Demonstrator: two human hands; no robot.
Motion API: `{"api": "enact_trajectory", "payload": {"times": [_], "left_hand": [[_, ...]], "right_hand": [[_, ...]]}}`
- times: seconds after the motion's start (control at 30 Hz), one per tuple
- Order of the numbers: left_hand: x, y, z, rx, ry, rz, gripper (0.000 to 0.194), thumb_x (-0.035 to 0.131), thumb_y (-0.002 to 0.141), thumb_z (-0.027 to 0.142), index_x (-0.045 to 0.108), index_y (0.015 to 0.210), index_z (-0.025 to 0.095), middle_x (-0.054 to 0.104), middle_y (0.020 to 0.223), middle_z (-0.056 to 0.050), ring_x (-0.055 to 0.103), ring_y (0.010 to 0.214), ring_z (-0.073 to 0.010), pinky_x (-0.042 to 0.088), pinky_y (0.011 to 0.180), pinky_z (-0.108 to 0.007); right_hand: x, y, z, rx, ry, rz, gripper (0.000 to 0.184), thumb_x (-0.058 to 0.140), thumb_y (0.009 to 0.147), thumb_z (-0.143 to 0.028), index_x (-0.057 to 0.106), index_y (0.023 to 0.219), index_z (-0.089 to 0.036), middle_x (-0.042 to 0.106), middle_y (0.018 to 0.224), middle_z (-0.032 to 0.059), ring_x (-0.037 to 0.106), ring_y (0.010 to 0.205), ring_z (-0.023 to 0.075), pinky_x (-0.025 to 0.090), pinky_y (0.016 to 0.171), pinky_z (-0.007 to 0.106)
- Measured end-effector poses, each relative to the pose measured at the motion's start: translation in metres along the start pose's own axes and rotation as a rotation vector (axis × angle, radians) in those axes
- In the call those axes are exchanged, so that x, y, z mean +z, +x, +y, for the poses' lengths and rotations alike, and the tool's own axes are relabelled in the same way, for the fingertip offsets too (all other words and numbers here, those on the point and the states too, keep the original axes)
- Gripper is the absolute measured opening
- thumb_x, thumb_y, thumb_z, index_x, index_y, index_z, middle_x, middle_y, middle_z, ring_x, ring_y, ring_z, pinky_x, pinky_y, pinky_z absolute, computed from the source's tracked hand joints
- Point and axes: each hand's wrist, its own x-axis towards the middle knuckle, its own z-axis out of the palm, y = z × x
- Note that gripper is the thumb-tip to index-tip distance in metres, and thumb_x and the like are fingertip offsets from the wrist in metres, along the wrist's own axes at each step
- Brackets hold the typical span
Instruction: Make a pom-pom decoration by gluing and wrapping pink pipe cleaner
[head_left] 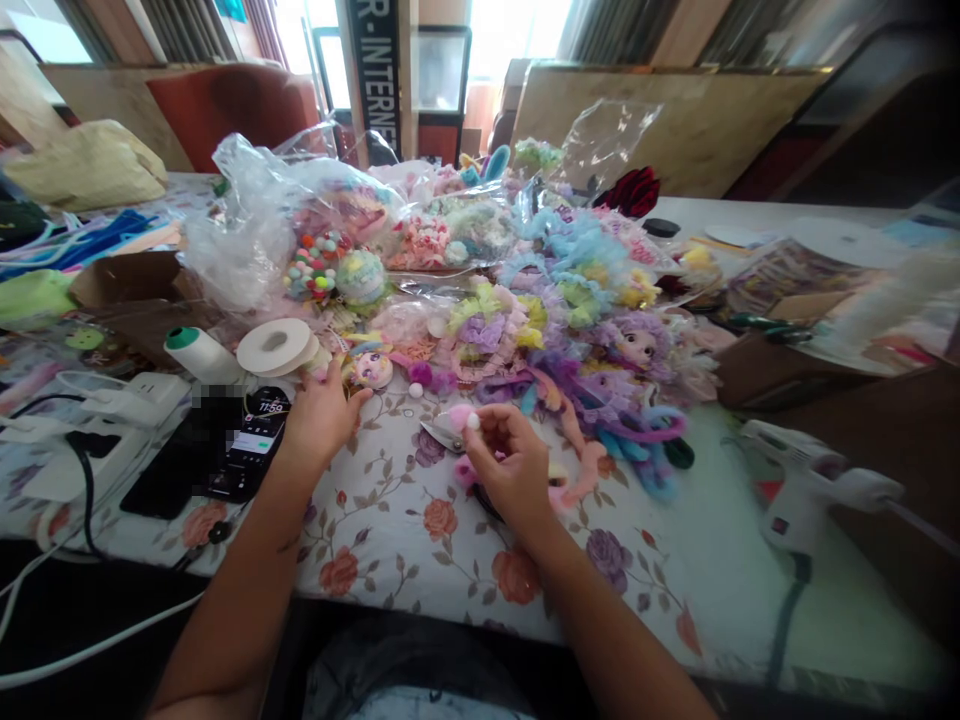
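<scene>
On the tabletop (405, 560) before me, a doll's head (373, 370) lies just beside my left hand (322, 415). Left of that hand are a ribbon roll (291, 352), then a thread spool (201, 357), with a phone (259, 435) in front of them. A pompom (473, 422) is in my right hand (510, 460), scissors (439, 436) just beside it. Trimmings (559, 250) lie heaped behind both hands; a glue gun (791, 480) stands far right.
</scene>
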Motion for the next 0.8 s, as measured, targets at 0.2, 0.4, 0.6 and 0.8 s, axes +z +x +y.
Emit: {"api": "enact_trajectory", "payload": {"times": [0.2, 0.4, 0.6, 0.8], "left_hand": [[0.011, 0.012, -0.001, 0.021, -0.179, 0.046, 0.071, 0.045, 0.095, 0.048, 0.026, 0.153, 0.013, 0.043, 0.140, -0.033, 0.058, 0.119, -0.0435, 0.044, 0.096, -0.051], [0.016, 0.026, -0.006, 0.088, -0.211, 0.078, 0.067, 0.044, 0.095, 0.048, 0.030, 0.152, 0.016, 0.044, 0.142, -0.030, 0.051, 0.128, -0.0421, 0.041, 0.101, -0.050], [-0.004, 0.005, -0.003, 0.123, -0.028, 0.096, 0.055, 0.044, 0.095, 0.044, 0.049, 0.139, 0.011, 0.063, 0.124, -0.026, 0.067, 0.102, -0.0377, 0.051, 0.085, -0.044], [-0.023, -0.016, 0.027, 0.489, -0.603, 0.163, 0.036, 0.054, 0.093, 0.042, 0.070, 0.117, 0.019, 0.069, 0.123, -0.015, 0.062, 0.118, -0.0314, 0.049, 0.100, -0.045]], "right_hand": [[0.000, 0.001, 0.003, 0.022, -0.011, -0.013, 0.008, 0.064, 0.083, -0.025, 0.058, 0.086, -0.021, 0.056, 0.067, -0.0032, 0.049, 0.054, 0.0103, 0.040, 0.048, 0.022], [0.001, 0.002, -0.001, 0.019, -0.001, -0.009, 0.007, 0.063, 0.083, -0.026, 0.058, 0.085, -0.021, 0.056, 0.067, -0.0034, 0.049, 0.053, 0.0099, 0.040, 0.047, 0.022], [0.000, 0.004, -0.001, 0.039, 0.013, -0.011, 0.009, 0.063, 0.082, -0.028, 0.058, 0.084, -0.021, 0.056, 0.065, -0.0036, 0.049, 0.053, 0.0101, 0.042, 0.048, 0.022], [-0.001, 0.003, 0.000, 0.017, 0.011, -0.027, 0.010, 0.063, 0.081, -0.027, 0.060, 0.088, -0.021, 0.059, 0.070, -0.0022, 0.050, 0.054, 0.0100, 0.042, 0.048, 0.022]]}}
